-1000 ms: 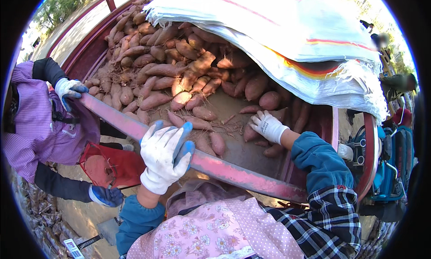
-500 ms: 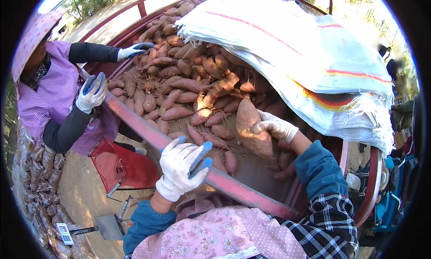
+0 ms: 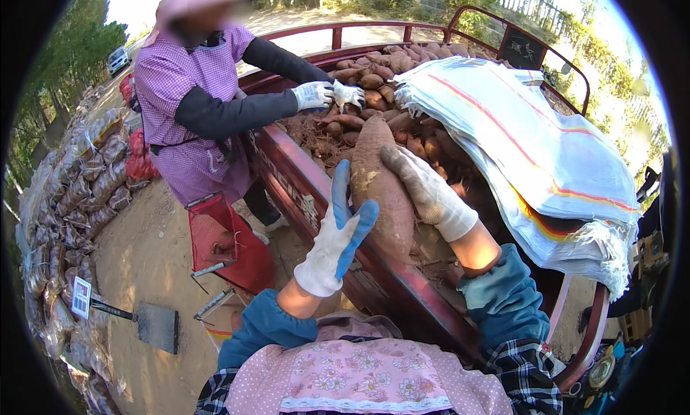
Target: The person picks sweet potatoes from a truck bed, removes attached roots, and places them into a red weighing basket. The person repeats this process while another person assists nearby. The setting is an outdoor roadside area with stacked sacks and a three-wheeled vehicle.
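A very large sweet potato (image 3: 381,181) is held up lengthwise above the side rail of a red truck bed (image 3: 374,271). My right hand (image 3: 435,196), in a soiled white glove, grips it along its right side. My left hand (image 3: 330,235), in a white glove with blue fingertips, is at its left side with fingers and thumb spread. The thumb overlaps the edge of the sweet potato; whether it touches cannot be told. Behind lies a heap of sweet potatoes (image 3: 334,138), partly hidden by the large one.
White woven sacks (image 3: 503,127) cover the right of the heap. At the left, a co-worker (image 3: 194,91) in a purple checked smock reaches into the heap with gloved hands. Below are a red bag on a frame (image 3: 230,242) and a platform scale (image 3: 157,327). Filled bags (image 3: 79,199) line the far left.
The large sweet potato has come up from the bed toward me in my right hand. My left hand has moved right, beside it. The co-worker's hands have come together at the heap.
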The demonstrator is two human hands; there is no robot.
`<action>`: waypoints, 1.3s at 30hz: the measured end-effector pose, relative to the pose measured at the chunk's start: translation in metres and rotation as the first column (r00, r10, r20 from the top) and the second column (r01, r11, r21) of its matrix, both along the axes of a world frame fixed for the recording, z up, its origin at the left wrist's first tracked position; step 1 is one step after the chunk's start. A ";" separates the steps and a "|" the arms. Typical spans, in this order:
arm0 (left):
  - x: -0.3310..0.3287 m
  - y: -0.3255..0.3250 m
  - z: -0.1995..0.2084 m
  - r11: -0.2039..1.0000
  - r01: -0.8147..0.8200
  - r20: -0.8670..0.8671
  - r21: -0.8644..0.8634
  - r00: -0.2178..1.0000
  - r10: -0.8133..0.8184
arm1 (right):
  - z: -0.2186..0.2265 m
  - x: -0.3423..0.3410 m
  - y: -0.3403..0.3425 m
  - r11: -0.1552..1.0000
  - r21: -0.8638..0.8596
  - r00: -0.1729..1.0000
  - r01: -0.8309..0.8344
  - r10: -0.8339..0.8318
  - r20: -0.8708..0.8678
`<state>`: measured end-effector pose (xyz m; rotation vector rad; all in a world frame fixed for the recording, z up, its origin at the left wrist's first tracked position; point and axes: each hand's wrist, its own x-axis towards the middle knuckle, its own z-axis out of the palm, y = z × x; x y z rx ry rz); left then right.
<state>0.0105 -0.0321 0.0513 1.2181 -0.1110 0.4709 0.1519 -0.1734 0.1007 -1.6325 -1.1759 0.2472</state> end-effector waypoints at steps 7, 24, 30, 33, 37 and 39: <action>-0.048 0.079 -0.031 0.758 0.100 0.044 -0.645 0.995 -0.094 | -0.011 -0.066 0.069 0.970 -0.043 0.963 0.239 -0.232 0.137; -0.200 0.142 -0.142 0.429 0.070 0.076 -0.901 0.997 -0.002 | -0.067 -0.044 0.131 0.940 -0.218 0.664 0.263 -0.012 0.748; -0.362 0.176 -0.242 0.307 -0.397 -0.354 -0.865 0.916 0.187 | -0.077 -0.057 0.116 0.865 -0.342 0.509 0.368 0.121 0.852; -0.399 0.165 -0.266 0.301 -0.503 -0.490 -0.810 0.863 0.123 | -0.082 -0.054 0.124 0.861 -0.325 0.476 0.390 0.114 0.872; -0.387 0.148 -0.293 0.222 -0.419 -0.429 -0.880 0.903 0.003 | -0.081 -0.055 0.126 0.839 -0.357 0.506 0.410 0.117 0.855; -0.355 0.146 -0.318 0.308 -0.544 -0.538 -0.780 0.835 0.114 | -0.079 -0.058 0.126 0.822 -0.361 0.497 0.440 0.111 0.860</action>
